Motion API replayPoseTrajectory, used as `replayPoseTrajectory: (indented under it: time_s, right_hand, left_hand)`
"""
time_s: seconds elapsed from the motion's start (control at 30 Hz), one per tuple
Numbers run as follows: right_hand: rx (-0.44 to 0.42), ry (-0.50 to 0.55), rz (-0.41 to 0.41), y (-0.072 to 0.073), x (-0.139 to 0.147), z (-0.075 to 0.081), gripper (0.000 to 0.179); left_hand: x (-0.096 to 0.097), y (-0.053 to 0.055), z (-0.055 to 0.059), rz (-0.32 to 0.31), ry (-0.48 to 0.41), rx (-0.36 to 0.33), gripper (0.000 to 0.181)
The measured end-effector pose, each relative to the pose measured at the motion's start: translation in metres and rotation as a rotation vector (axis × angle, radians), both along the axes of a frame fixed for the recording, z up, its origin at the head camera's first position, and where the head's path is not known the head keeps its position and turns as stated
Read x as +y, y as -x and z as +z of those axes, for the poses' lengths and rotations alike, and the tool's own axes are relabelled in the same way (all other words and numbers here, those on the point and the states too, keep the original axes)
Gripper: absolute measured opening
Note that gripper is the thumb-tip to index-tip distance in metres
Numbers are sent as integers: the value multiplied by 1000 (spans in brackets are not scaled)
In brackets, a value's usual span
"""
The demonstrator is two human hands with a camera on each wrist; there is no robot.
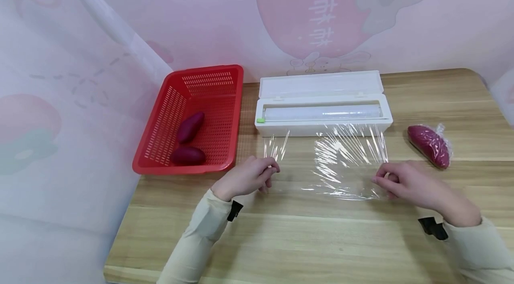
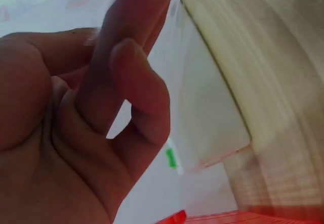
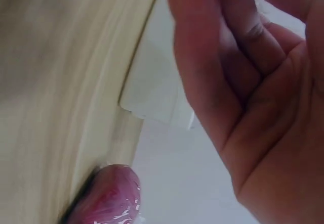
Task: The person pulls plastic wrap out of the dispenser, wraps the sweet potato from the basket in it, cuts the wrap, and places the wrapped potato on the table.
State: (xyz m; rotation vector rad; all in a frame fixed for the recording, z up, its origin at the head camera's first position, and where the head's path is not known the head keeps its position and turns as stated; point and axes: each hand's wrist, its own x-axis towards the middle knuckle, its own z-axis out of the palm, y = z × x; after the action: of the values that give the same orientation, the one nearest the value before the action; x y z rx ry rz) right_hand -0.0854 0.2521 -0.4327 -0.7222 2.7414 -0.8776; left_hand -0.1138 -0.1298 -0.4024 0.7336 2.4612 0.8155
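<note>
A sheet of clear plastic wrap [image 1: 341,163] stretches toward the person from a roll [image 1: 321,112] inside a white dispenser box [image 1: 321,129]. At the sheet's left corner, the left hand [image 1: 250,176] pinches the film between curled fingers. The right hand [image 1: 413,185] pinches the opposite corner with thumb and index finger. The dispenser's lid [image 1: 321,84] stands raised at the back. To the right lies a purple sweet potato [image 1: 429,144] wrapped in film, twisted at one side; it also shows low in the right wrist view. In the left wrist view the hand [image 2: 101,92] covers most of the film.
A red plastic basket [image 1: 237,127] stands at the left, with two unwrapped purple sweet potatoes [image 1: 190,127] in it. A green slider [image 1: 261,120] sits at the dispenser's left end. A printed pale curtain [image 1: 209,16] borders the wooden table [image 1: 301,248] at the back and left.
</note>
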Motion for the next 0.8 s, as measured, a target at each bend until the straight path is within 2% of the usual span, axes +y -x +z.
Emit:
replayPoseTrajectory:
  time_s: [0.1,0.23,0.3,0.4,0.53,0.63,0.8]
  right_hand:
    - [23,-14,-9,-1,-1,-5,10]
    - [21,-57,-24,-1,-1,-12,8]
    - [21,-85,-31,-2,-1,-15,8]
    - [40,-107,-37,-2,-2,-18,10]
    - [47,-109,-46,-4,-1,-21,13]
    - [42,-119,-36,-5,-1,-22,13]
    - [53,-118,-20,-8,-1,-27,14]
  left_hand:
    - [1,1,-8,43,-3,-17,20]
    - [2,2,-21,75,8,-4,17]
    - [2,2,-26,62,36,29,15]
    - [3,1,-33,5,71,73,13]
    - [2,-1,-38,-57,83,65,17]
    - [1,-2,-40,-57,70,46,16]
    - [0,-4,-41,-65,65,56,14]
